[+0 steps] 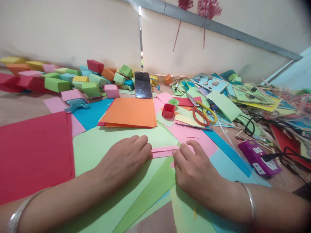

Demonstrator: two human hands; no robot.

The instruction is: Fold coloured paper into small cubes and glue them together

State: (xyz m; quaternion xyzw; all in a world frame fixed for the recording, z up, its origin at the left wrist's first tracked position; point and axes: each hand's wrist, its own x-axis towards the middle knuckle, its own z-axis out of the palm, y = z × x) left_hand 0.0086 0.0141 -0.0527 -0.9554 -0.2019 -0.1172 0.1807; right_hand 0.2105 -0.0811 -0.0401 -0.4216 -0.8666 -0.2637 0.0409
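A small folded pink paper strip [164,151] lies on light green sheets [102,145] in front of me. My left hand [126,158] rests knuckles-up with its fingers curled, pressing down on the strip's left end. My right hand [194,168] has its fingers bent and pinched together on the strip's right end. Both wrists wear silver bangles.
An orange paper stack [130,112], a red sheet [34,152], and blue and pink sheets cover the table. A phone [143,84], small red paper box [168,110], scissors [202,113], a purple device [259,157] with cable, and several folded coloured boxes [60,81] lie beyond.
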